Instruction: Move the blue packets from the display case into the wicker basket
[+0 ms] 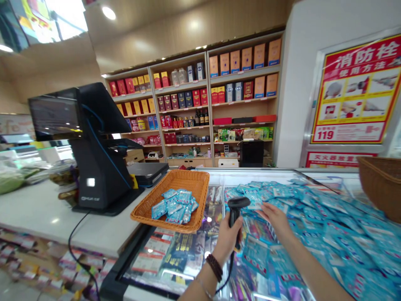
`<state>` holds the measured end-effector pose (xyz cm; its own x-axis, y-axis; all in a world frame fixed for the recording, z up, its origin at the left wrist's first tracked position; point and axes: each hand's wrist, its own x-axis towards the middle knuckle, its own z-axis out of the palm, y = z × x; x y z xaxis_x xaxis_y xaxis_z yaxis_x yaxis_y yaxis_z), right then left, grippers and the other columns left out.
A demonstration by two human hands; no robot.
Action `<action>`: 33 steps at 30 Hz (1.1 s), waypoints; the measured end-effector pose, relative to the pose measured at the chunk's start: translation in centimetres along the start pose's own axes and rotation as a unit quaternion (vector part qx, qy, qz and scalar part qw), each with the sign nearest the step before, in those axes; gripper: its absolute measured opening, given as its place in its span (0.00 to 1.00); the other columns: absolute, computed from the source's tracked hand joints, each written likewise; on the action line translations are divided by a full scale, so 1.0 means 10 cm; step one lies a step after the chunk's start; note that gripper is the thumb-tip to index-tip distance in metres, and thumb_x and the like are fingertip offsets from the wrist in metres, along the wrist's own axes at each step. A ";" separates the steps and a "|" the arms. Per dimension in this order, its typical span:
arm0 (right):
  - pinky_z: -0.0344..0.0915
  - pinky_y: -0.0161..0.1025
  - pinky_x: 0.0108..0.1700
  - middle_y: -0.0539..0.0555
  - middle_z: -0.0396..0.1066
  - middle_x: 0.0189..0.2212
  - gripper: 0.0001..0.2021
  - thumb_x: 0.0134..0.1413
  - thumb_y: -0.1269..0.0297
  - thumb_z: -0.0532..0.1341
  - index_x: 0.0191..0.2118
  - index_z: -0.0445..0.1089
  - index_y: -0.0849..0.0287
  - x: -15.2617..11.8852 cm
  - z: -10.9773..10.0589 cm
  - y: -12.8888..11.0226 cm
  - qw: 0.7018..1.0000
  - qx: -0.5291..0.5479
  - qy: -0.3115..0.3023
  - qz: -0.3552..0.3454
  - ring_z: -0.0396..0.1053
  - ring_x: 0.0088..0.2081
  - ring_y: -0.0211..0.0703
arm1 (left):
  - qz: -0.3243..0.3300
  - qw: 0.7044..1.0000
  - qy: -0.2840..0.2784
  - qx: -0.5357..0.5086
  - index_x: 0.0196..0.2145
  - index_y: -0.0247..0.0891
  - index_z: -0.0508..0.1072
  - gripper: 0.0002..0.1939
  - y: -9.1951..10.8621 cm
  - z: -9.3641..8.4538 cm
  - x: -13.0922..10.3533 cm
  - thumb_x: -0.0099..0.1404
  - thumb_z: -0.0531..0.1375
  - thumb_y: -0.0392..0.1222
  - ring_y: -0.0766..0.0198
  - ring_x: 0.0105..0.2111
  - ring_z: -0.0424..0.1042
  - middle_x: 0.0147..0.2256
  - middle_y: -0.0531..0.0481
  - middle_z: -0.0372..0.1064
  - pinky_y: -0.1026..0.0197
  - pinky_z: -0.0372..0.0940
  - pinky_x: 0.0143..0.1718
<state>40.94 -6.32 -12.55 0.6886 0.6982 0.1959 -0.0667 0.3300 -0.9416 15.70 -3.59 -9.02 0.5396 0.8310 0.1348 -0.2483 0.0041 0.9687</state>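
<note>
My left hand (228,234) is wrapped round the handle of a black barcode scanner (238,203), its head tilted toward the right over the glass counter. Just right of it, my right hand (275,218) pinches a small blue-and-white packet (254,198) by its near edge, in front of the scanner head. A wide heap of similar blue packets (341,225) spreads over the right side of the counter. To the left, an orange woven basket (200,209) holds several blue packets (175,205). The scanner's cable runs down past my left wrist.
A black checkout terminal (103,175) stands on the white counter (40,225) at left, with a flat black device (148,172) beside it. A brown basket (380,184) sits at the far right. Shelves of boxed goods (181,100) line the back wall.
</note>
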 end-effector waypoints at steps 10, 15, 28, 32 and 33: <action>0.96 0.63 0.56 0.58 0.93 0.44 0.24 0.43 0.45 0.84 0.45 0.83 0.43 -0.09 0.21 0.16 0.998 0.026 0.038 0.052 0.94 0.61 0.76 | -0.008 1.000 -0.008 -0.013 0.37 0.48 0.69 0.48 0.01 0.03 0.00 0.50 0.80 0.92 0.69 0.16 0.63 0.21 0.62 0.66 0.63 0.56 0.20; 0.96 0.64 0.57 0.57 0.91 0.40 0.24 0.44 0.45 0.85 0.46 0.84 0.44 -0.08 0.21 0.17 0.998 0.037 0.037 0.032 0.94 0.59 0.76 | -0.021 0.999 -0.021 -0.014 0.37 0.48 0.69 0.45 0.03 0.03 -0.01 0.52 0.81 0.88 0.68 0.17 0.65 0.22 0.62 0.68 0.63 0.56 0.20; 0.93 0.68 0.64 0.55 0.88 0.38 0.28 0.41 0.42 0.87 0.47 0.85 0.45 -0.04 0.19 0.22 0.998 0.038 0.040 0.012 0.94 0.57 0.74 | -0.034 0.998 -0.038 -0.034 0.39 0.47 0.71 0.43 0.09 0.04 -0.05 0.53 0.85 0.81 0.68 0.18 0.66 0.23 0.61 0.68 0.63 0.56 0.21; 0.94 0.66 0.62 0.55 0.89 0.39 0.27 0.40 0.44 0.87 0.47 0.85 0.45 -0.06 0.21 0.19 0.997 0.043 0.053 0.024 0.94 0.56 0.73 | -0.029 0.998 -0.041 -0.032 0.38 0.47 0.70 0.46 0.07 0.04 -0.04 0.50 0.84 0.86 0.68 0.18 0.65 0.23 0.61 0.68 0.64 0.57 0.20; 0.93 0.66 0.63 0.55 0.89 0.39 0.27 0.41 0.44 0.87 0.46 0.85 0.45 -0.06 0.21 0.17 0.997 0.044 0.056 0.025 0.94 0.56 0.73 | -0.026 0.998 -0.040 -0.034 0.37 0.47 0.70 0.47 0.07 0.04 -0.04 0.49 0.84 0.88 0.69 0.17 0.65 0.23 0.61 0.68 0.64 0.57 0.20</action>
<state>38.87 -4.84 -13.69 0.7581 0.6424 0.1125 -0.1631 0.3538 -0.9210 15.61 -4.11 -8.28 0.6154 0.7814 0.1035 -0.2701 0.0857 0.9590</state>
